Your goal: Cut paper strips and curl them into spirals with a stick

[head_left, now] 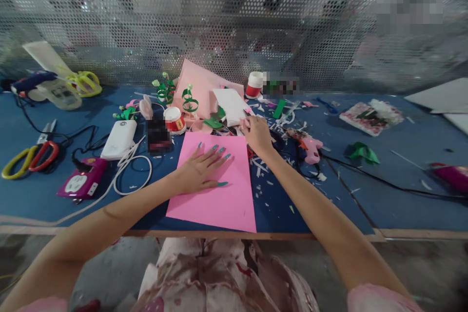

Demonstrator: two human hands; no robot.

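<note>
A bright pink sheet of paper [234, 204] lies at the table's front edge. My left hand [199, 170] rests flat on it, fingers spread, and holds nothing. Just past the sheet's far right corner is my right hand [259, 134], its fingers curled down among paper scraps. A pale pink bit shows at its fingertips, but what it grips is unclear. Beyond that hand lies a white piece of paper [231, 106], with green cut leaves [215, 122] to its left. A larger light pink sheet [199, 85] stands behind them.
On the left are scissors [38, 153], a purple power box [83, 178], a white power bank [120, 139] and a looped cable [150, 168]. Red-and-white tubs [174, 121] stand mid-table. A pink glue gun [311, 149] trails a black cord rightward. Perforated metal [219, 24] borders the back.
</note>
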